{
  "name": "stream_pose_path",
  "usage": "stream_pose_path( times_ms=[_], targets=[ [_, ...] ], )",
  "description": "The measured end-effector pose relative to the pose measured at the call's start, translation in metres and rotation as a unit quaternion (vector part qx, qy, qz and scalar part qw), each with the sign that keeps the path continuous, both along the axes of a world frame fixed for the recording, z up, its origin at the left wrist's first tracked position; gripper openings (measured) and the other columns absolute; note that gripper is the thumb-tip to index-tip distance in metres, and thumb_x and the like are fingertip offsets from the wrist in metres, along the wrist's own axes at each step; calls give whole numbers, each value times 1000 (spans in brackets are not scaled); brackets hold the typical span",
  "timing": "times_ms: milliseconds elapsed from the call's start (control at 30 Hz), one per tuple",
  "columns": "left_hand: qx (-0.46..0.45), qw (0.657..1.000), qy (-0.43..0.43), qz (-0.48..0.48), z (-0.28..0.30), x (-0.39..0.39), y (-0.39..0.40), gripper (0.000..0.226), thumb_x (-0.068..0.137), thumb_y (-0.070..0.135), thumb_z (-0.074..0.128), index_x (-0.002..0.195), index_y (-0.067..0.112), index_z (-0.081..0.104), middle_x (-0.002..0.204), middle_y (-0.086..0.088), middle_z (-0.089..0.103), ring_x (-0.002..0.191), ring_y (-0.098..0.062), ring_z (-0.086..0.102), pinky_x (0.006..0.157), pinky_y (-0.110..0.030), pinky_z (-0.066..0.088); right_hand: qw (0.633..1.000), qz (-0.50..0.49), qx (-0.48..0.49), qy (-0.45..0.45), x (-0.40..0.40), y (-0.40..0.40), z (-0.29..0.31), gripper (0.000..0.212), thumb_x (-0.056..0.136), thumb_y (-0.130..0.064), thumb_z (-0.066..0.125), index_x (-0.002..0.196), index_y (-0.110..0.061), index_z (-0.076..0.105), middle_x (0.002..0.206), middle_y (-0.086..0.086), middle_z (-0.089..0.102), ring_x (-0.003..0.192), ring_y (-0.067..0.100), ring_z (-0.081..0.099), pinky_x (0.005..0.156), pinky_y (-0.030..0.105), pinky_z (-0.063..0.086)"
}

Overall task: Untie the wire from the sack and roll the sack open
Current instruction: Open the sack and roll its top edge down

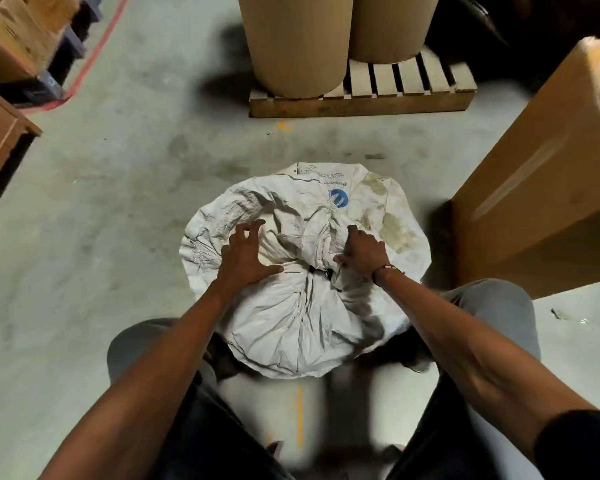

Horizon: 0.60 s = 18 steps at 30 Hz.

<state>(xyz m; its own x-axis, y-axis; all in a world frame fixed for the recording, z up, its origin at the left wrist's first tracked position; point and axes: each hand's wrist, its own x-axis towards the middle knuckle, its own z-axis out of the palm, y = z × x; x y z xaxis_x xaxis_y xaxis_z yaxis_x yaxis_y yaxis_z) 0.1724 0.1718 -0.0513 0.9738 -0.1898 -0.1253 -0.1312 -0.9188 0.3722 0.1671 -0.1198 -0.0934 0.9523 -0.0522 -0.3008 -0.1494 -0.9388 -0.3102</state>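
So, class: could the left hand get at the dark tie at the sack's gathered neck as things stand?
Probably yes: the left hand rests on the sack beside the tie, nothing between them.

Dim indoor light, soft shadows, blurred lower edge, wide-angle bending

Woven plastic sack (305,271): matt, creased, stained in brown patches. Concrete floor (118,202): dull grey, scuffed, blotchy. Rough bare wood on the pallet (361,102). Smooth matt brown paper on the big rolls (298,43). Plain matt cardboard on the box (548,168).
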Motion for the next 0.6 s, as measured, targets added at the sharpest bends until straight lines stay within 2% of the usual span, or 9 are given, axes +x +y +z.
stream_pose_path(
  times_ms=[100,167,233,300,333,400,467,533,600],
  targets=[
    [13,994,-21,104,-10,-34,6,107,61,59,87,148,25,34,146,-15,34,135,-40,39,101,-56,43,999,1,23,-34,7,-2,-1,50,88,-34,77,122,-11,48,108,11,69,103,36,66,77,44,39],
    [-11,983,-9,184,-16,-46,0,115,59,59,88,151,25,28,153,-16,25,140,-40,29,105,-58,38,997,4,65,-47,13,-10,6,48,90,-32,77,122,-10,49,102,8,70,96,33,65,72,39,39],
    [-80,963,19,258,-20,-47,-12,126,61,52,92,158,23,17,161,-22,13,149,-43,18,115,-59,31,991,15,131,-34,18,-20,18,46,93,-29,78,123,-6,52,95,9,67,90,31,62,69,37,39],
    [-167,934,71,309,-22,-38,-22,135,65,41,95,162,15,5,163,-32,8,153,-46,13,124,-52,23,979,25,201,-8,24,-32,31,42,97,-27,74,128,-4,58,104,11,66,97,29,61,79,37,43],
    [-192,919,91,333,-23,-33,-23,134,67,38,95,162,11,5,162,-34,15,151,-47,21,123,-48,27,972,26,232,8,27,-38,35,39,99,-30,72,127,-4,62,109,12,67,99,27,60,86,39,44],
    [-220,906,108,345,-22,-23,-25,114,74,38,90,159,7,22,154,-29,39,141,-44,43,115,-45,38,957,29,287,20,28,-48,41,36,98,-44,70,102,-8,68,94,10,66,86,19,55,83,40,44],
    [-252,908,116,315,-17,-15,-29,81,87,44,78,151,6,44,148,-20,54,138,-37,51,112,-39,41,949,20,313,21,28,-57,44,45,96,-49,71,78,-12,56,74,6,50,71,18,42,69,36,35],
    [-257,917,125,280,-5,-4,-36,65,96,49,65,141,3,58,143,-18,61,136,-33,54,107,-34,41,930,-9,368,24,26,-59,49,47,97,-46,72,71,-14,50,69,5,38,66,19,33,61,34,26],
    [-257,921,118,267,5,11,-38,57,96,50,65,120,-2,69,124,-22,70,121,-36,63,91,-33,45,912,-45,408,19,27,-60,58,51,101,-44,67,65,-19,42,62,0,31,58,15,27,56,32,20]
  ],
)
